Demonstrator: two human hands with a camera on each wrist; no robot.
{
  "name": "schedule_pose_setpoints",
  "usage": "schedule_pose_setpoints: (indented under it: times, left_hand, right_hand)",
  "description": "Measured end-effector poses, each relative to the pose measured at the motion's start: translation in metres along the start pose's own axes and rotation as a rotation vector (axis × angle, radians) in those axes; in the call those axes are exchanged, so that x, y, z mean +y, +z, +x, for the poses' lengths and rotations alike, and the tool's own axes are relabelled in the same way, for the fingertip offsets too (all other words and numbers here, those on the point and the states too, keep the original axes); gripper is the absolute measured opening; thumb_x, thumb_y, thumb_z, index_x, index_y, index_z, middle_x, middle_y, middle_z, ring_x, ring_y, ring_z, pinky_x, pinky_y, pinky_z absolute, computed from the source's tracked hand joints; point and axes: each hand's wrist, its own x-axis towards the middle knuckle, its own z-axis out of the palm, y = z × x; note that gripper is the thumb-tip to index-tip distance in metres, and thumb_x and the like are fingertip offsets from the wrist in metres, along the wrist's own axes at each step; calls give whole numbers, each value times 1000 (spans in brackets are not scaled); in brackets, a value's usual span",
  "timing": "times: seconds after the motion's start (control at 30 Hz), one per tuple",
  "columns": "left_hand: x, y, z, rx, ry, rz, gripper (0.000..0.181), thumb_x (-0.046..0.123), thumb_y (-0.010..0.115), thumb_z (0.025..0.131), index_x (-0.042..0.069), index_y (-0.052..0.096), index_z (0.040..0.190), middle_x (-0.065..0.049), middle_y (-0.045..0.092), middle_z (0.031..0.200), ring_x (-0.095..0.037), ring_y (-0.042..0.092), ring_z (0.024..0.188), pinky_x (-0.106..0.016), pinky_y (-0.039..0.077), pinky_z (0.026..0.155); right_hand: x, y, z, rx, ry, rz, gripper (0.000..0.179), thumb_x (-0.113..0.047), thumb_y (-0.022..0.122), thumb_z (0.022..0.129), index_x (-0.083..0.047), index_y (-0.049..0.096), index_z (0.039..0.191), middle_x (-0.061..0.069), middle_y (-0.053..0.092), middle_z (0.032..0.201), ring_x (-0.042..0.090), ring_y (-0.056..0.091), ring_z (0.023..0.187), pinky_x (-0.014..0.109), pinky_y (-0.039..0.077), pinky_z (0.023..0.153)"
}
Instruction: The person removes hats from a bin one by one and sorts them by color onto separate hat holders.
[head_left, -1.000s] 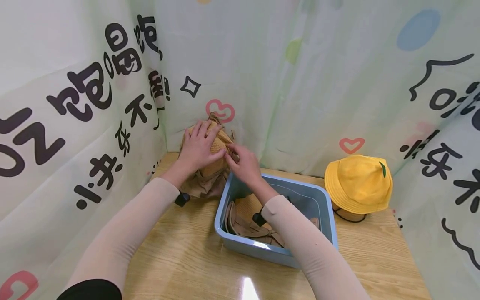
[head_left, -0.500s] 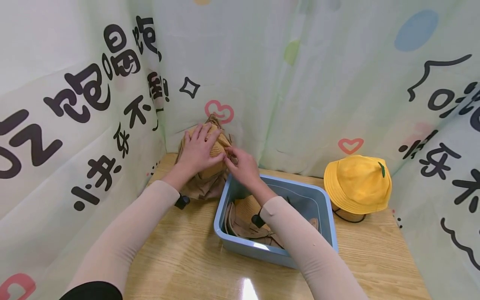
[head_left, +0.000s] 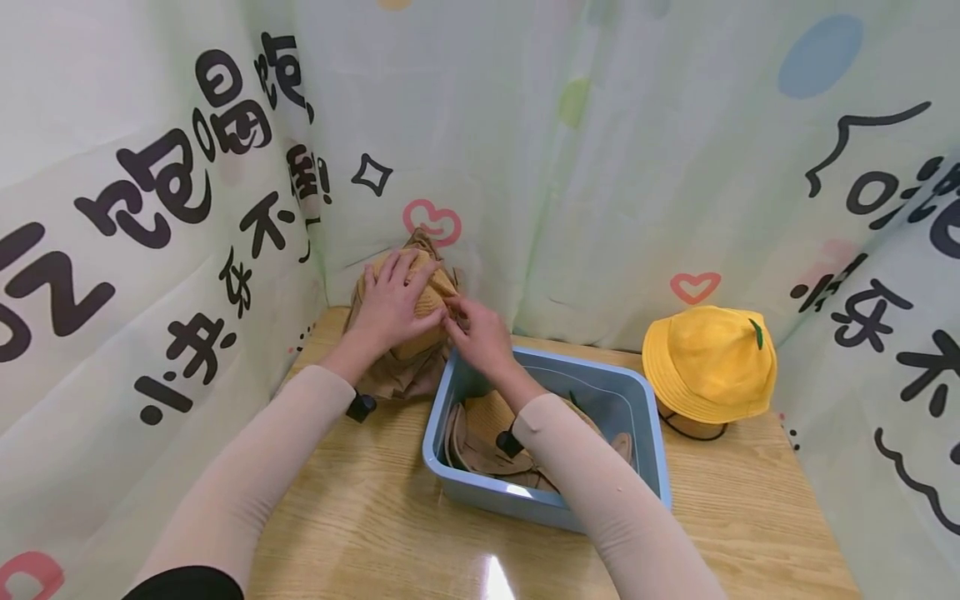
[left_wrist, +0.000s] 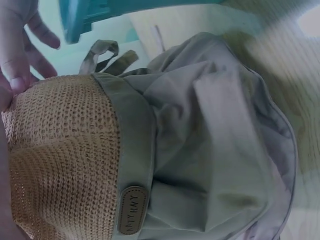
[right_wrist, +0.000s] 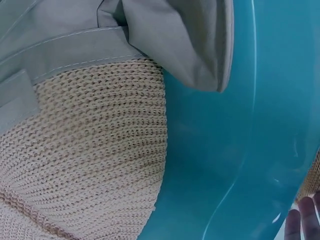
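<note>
A straw sun hat [head_left: 437, 293] with a brown fabric brim stands at the back left, against the curtain. My left hand [head_left: 392, 302] rests on its woven crown with the fingers spread. At the crown's right side, my right hand [head_left: 482, 335] pinches the weave between thumb and finger. The left wrist view shows the crown [left_wrist: 65, 135], a fabric band with a small label [left_wrist: 133, 210] and the folded brim [left_wrist: 235, 150]. A second hat of woven straw and brown fabric [head_left: 480, 446] lies in the blue tub [head_left: 581, 360], below my right forearm, which partly hides it.
A yellow bucket hat [head_left: 708, 362] with a small green leaf sits right of the tub, above a dark wire loop [head_left: 697, 429]. Printed curtains [head_left: 600, 208] close off the back and both sides of the wooden table [head_left: 375, 517].
The whole head view has shifted slightly left. Both hands keep their places on the straw sun hat.
</note>
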Motion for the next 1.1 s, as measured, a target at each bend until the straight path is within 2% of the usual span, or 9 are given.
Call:
schedule_pose_setpoints:
  times: [0.23,0.53,0.77,0.87,1.0,1.1]
  left_hand:
    - [-6,-8,5,35,-35,-47,62,60,63,89,27,53,141,-18,36,154,-43,30,142,-70,29,106]
    - [-7,-5,10,-11,-55,-51,63,59,63,89,29,50,144,-20,34,156,-47,27,144,-74,27,106]
    - [-6,3,10,-47,-79,-46,66,62,63,88,33,47,145,-17,31,158,-47,21,147,-74,21,110]
    - [-8,1,9,-21,-64,-65,66,60,63,88,32,46,146,-17,32,158,-45,23,147,-74,21,110]
    - [-17,-1,1,75,-18,-106,72,55,66,88,26,42,150,-21,33,156,-46,28,144,-69,24,111]
    - [-23,0,-5,93,-9,-119,81,53,68,87,21,35,153,-24,31,157,-48,26,144,-63,23,115]
  right_hand:
    - [-5,1,-1,7,-43,24,38,-33,63,99,-16,63,133,5,66,127,22,63,116,40,52,95]
    - [-8,6,2,-3,-5,26,35,-34,61,100,-17,64,130,5,67,125,22,63,114,41,52,95]
    - [-4,7,0,-11,20,13,33,-32,63,99,-18,65,129,5,67,120,23,64,105,42,53,89]
    - [-4,7,-1,-6,12,-5,39,-34,63,99,-19,60,135,5,64,124,24,63,105,43,53,86]
    - [-5,5,-1,19,-67,-51,56,-38,63,98,-23,46,149,7,51,146,26,57,124,46,52,94]
    - [-7,3,2,22,-149,-109,68,-41,63,97,-25,33,157,8,35,160,29,44,140,47,46,105]
